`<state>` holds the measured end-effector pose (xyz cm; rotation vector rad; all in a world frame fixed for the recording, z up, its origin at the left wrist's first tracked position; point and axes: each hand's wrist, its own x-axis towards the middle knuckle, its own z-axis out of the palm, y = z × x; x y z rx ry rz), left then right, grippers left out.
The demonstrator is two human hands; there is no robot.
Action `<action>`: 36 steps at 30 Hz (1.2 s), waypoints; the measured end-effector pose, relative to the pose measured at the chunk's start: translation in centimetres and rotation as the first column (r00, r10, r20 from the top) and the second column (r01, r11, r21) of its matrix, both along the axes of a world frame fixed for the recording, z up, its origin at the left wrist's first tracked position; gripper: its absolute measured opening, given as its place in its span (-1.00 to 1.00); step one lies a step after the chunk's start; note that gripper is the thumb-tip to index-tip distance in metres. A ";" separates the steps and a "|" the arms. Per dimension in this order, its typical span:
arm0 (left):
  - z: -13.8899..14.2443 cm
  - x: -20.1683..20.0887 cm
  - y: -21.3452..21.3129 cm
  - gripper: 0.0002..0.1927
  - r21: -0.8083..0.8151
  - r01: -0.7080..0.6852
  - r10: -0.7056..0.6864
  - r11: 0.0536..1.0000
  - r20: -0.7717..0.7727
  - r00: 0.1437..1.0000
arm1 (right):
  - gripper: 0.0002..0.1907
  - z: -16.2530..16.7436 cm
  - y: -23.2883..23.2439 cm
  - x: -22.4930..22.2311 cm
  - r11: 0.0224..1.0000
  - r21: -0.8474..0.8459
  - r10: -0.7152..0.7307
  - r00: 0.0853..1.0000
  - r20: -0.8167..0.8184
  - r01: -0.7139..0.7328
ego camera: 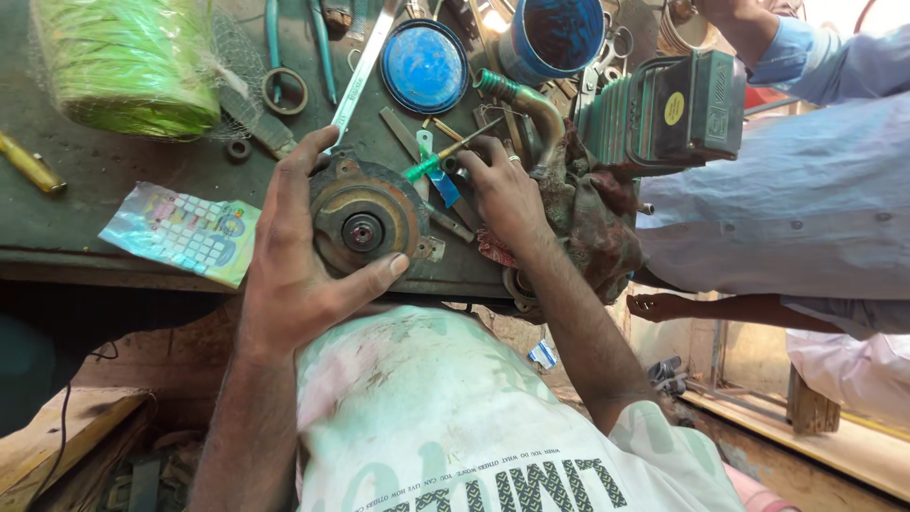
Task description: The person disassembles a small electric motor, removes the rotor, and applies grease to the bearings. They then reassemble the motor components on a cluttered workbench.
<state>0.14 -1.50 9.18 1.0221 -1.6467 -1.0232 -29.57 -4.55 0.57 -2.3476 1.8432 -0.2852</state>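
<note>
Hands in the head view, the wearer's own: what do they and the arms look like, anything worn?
Both forearms are bare, with no sleeves and no gloves. The left hand wears nothing visible. The right hand has a thin ring on one finger. No watch or wristband shows.

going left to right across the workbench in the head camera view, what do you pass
Yellow-handled tool → green twine spool → colourful packet → left hand on the round metal disc part → green-handled screwdriver → right hand → green engine block → another person's blue sleeve.

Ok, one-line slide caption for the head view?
Left hand grips round rusty motor part on workbench; right hand holds green-handled screwdriver.
</note>
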 end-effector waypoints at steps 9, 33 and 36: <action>0.1 0.7 0.0 0.06 0.031 -0.034 0.032 0.999 0.062 0.998 | -0.63 5.7 0.5 1.7 0.991 -0.114 0.088 0.980 0.179 -0.069; 1.5 -0.8 0.2 0.01 -0.097 -0.212 0.233 0.972 0.381 0.895 | -0.49 20.2 0.8 10.3 0.700 -0.242 0.698 0.715 0.031 -0.672; 1.4 -0.9 0.1 -0.05 -0.253 -0.237 0.311 0.938 0.309 0.899 | -0.49 20.5 0.9 10.4 0.703 -0.238 0.696 0.717 0.038 -0.670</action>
